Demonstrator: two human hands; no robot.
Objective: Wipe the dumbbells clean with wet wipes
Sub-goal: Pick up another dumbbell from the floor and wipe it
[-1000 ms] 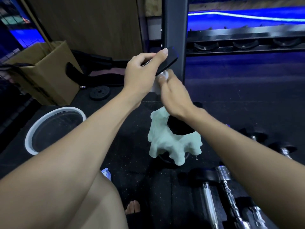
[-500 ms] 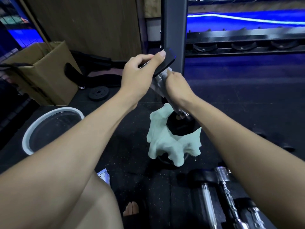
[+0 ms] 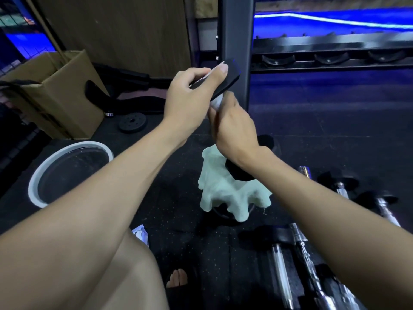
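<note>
We see the left hand gripping the top head of the upright dumbbell, its lower head on a pale green cloth; the right hand clamps a white wipe round the handle.

Dumbbell head gripped by left hand: black, matt, rubbery look. Wet wipe held by right hand around the handle: white, thin, soft. Pale green cloth draped over the lower head: soft, wrinkled, matt. Floor mat: black rubber, rough, speckled. Dumbbell handles near the mat's right edge: shiny chrome metal, partly knurled. Basin at left: smooth white plastic rim, glossy dark inside. Box: brown cardboard, matt. Wall panel: dark wood grain. Rack post: grey painted metal, satin. Weight plate: dull black.
</note>
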